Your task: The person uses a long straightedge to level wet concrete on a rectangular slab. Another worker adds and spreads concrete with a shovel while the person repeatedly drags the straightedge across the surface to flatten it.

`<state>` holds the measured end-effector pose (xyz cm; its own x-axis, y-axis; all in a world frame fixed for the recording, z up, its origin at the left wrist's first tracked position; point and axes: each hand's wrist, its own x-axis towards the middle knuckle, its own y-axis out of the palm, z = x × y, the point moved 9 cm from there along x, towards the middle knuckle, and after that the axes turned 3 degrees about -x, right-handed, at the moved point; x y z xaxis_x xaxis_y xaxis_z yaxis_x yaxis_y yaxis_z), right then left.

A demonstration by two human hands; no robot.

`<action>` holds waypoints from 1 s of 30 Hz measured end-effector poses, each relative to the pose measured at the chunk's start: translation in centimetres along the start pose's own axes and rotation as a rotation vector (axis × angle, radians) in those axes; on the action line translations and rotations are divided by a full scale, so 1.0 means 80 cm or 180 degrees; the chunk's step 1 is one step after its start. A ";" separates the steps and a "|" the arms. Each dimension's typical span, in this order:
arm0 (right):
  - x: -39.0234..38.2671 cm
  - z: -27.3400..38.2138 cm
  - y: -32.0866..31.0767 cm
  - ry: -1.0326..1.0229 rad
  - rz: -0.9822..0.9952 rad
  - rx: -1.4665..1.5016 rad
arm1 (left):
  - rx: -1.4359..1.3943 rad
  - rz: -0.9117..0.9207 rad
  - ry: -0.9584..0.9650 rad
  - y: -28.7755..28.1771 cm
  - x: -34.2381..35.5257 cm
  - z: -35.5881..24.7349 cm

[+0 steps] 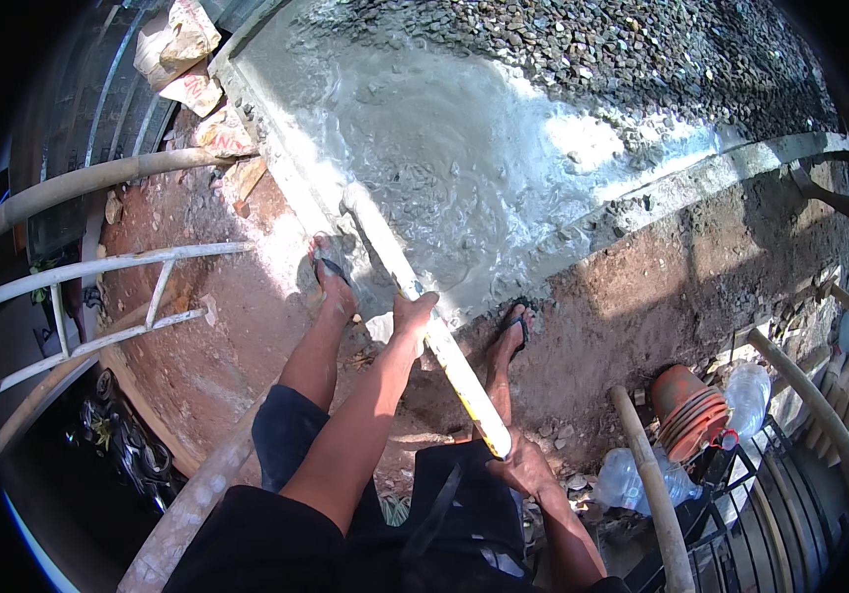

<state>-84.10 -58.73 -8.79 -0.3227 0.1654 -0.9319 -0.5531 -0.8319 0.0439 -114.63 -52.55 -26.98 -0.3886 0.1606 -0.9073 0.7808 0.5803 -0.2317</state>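
Note:
A long pale pole (459, 376) with worn white and yellow colouring slants from near my lap to the edge of a bed of wet grey cement (415, 128). My left hand (413, 314) is closed round its middle, and my right hand (523, 466) grips its near end. The pole's far end lies by the cement's near left corner; whether a blade is fixed there, I cannot tell. My feet, in dark flip-flops, stand on either side of the pole, close to the cement's border.
Grey gravel (583, 49) is heaped beyond the cement. Torn paper sacks (177, 49) lie at the upper left, above a pale ladder (108, 267). At the lower right are stacked orange buckets (689, 410), clear plastic bottles (637, 481) and a bamboo pole (654, 489).

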 end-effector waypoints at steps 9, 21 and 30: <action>-0.141 -0.078 0.000 0.0111 -0.0098 -0.1171 | -0.0875 -0.0237 0.0285 -0.018 -0.229 0.066; 0.091 0.082 0.095 0.0703 -0.0084 -0.0194 | -0.0157 0.0310 0.0316 -0.020 0.072 -0.078; 0.252 0.291 -0.075 -0.0795 -0.1438 -0.0157 | -0.0520 0.1002 0.1681 0.052 0.107 -0.454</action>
<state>-105.17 -38.06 -19.48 -0.2369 0.6303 -0.7393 -0.6447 -0.6713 -0.3657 -132.46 -19.73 -22.97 -0.3742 0.6912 -0.6183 0.8283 0.5489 0.1123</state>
